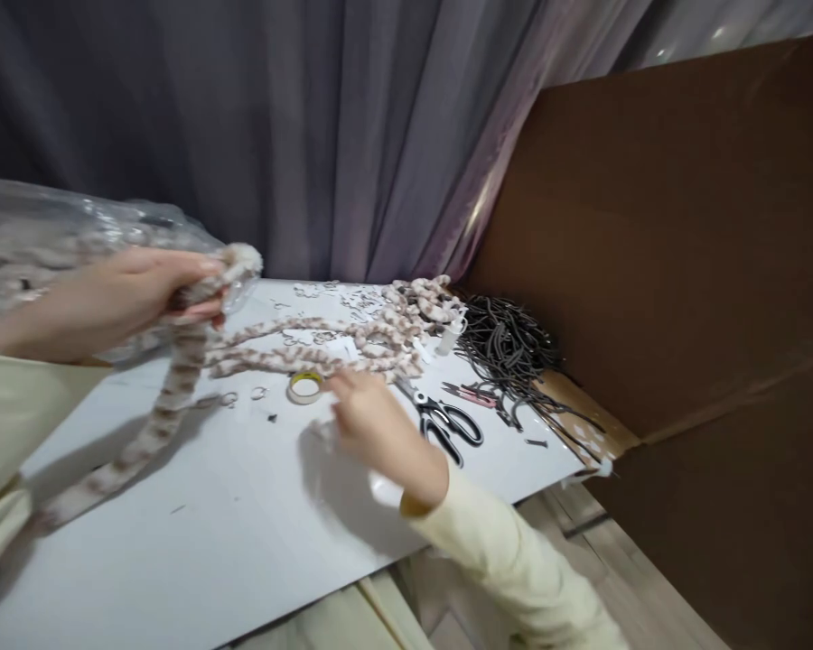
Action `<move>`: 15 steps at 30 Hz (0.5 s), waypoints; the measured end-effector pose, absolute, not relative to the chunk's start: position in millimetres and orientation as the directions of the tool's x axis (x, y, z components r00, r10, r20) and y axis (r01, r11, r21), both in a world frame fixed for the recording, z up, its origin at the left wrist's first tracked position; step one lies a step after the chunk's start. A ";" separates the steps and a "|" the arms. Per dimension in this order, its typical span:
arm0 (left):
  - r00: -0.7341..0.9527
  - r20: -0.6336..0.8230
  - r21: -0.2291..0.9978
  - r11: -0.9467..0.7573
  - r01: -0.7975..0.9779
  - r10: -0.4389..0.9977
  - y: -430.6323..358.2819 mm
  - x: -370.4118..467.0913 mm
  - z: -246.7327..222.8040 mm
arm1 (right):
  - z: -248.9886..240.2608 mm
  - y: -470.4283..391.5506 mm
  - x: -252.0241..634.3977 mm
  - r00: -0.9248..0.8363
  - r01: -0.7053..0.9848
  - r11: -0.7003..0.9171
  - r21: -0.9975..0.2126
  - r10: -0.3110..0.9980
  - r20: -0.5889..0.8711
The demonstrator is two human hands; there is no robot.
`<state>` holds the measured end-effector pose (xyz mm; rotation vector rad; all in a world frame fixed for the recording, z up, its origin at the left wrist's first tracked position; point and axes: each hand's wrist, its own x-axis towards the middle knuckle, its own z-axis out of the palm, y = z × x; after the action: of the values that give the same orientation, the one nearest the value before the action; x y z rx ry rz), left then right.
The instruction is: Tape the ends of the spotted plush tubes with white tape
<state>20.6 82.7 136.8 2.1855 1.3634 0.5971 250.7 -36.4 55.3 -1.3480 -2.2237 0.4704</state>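
My left hand (155,280) is raised above the left part of the table, its fingers wrapped round a fluffy white-and-brown plush tube (176,375). One end of the tube pokes out past my fingertips, and the rest hangs in a curve to the tabletop. Over the middle of the table is my right hand (379,424), smeared by motion. Its fingertips are at the right side of a yellow-and-white roll of tape (304,388); whether they touch it or hold anything I cannot tell. Black-and-grey scissors (447,424) lie just right of that hand.
More plush tubes (406,329) lie across the back of the white table (210,560), among small metal rings (258,393). Dark cords (508,338) are heaped at the right, near pink-handled snips (471,394). A clear plastic bag (101,221) stands left; a cardboard wall (705,235) rises right.
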 end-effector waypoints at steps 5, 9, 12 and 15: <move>0.569 0.231 0.477 -0.601 0.641 0.789 75.2 56.9 105.2 | 32.0 22.7 285.1 -0.320 0.819 0.335 -0.465 0.941 0.115; 0.639 0.262 0.432 -0.680 0.592 0.723 81.3 82.8 58.8 | 18.2 35.3 276.3 -0.347 0.830 0.364 -0.422 0.930 0.118; 0.657 0.256 0.429 -0.692 0.580 0.709 84.8 89.8 31.9 | 13.3 39.9 266.9 -0.382 0.827 0.400 -0.394 0.915 0.128; 0.671 0.250 0.444 -0.698 0.562 0.698 86.2 90.8 16.9 | 10.5 45.0 264.0 -0.413 0.823 0.430 -0.372 0.901 0.130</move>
<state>90.8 86.2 16.9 2.5568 0.9977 0.5809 264.0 45.0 10.5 -1.4844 -2.3785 0.3604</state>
